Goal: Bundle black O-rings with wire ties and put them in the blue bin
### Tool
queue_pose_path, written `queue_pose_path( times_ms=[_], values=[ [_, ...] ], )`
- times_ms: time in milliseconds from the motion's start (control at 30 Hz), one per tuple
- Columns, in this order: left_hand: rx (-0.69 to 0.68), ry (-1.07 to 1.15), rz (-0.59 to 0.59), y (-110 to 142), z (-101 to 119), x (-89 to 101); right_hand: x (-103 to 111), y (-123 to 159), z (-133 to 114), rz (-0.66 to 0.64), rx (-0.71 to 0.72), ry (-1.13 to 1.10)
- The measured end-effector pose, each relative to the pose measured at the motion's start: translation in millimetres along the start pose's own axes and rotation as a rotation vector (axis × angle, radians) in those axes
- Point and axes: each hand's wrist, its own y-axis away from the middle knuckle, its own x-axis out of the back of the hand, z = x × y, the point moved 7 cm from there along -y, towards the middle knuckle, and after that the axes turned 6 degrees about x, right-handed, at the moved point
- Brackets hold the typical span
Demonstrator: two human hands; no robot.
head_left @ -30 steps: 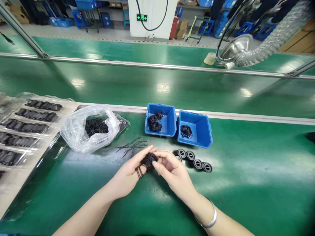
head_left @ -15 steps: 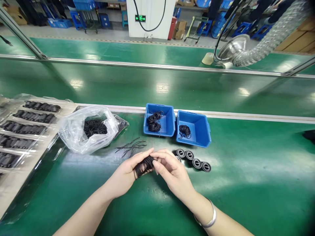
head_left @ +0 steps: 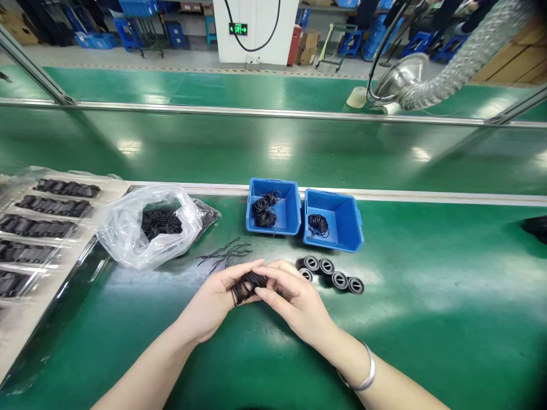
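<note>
**A:** What's in the person's hands there?

**B:** A bundle of thin black rubber O-rings (head_left: 248, 287), pressed into a loose sheaf. It's held between both hands, above the green-topped workbench (head_left: 427, 285).

**A:** Which hand has more of it?

**B:** The left hand (head_left: 211, 304). Its fingers curl round the lower end, where a few loops poke out. The right hand (head_left: 294, 304) comes in from the other side, its fingertips (head_left: 257, 291) pressing on the upper end.

**A:** So the grip is closed?

**B:** Yes. The hands are together, both clamped on the bundle.

**A:** And how does it lie?

**B:** Its long axis slants across in front of the person, low at the left hand and rising toward the right. That upper end points at the row of round black rubber grommets (head_left: 327, 266), just beyond the right hand.

**A:** And those open blue plastic bins?

**B:** They're farther out. The left blue bin (head_left: 284, 212) and the right blue bin (head_left: 342, 219) stand side by side, each holding black coils.
</note>
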Motion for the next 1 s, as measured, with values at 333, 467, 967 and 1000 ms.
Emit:
queue_pose_path(
  times_ms=[333, 467, 967, 1000],
  values=[
    [-0.128, -0.199, 0.092, -2, 3, 6.0, -1, 5, 0, 0.062, 0.017, 0.020],
    [-0.139, -0.225, 0.134, -2, 3, 8.6, -3, 10, 7, 0.096, -0.034, -0.056],
    [-0.365, -0.640, 0.156, 6, 17, 3.7, -5, 4, -5, 0.036, 0.066, 0.000],
    [-0.384, -0.663, 0.144, 6, 19, 1.9, -4, 4, -6, 0.046, 0.075, 0.030]
  ],
)
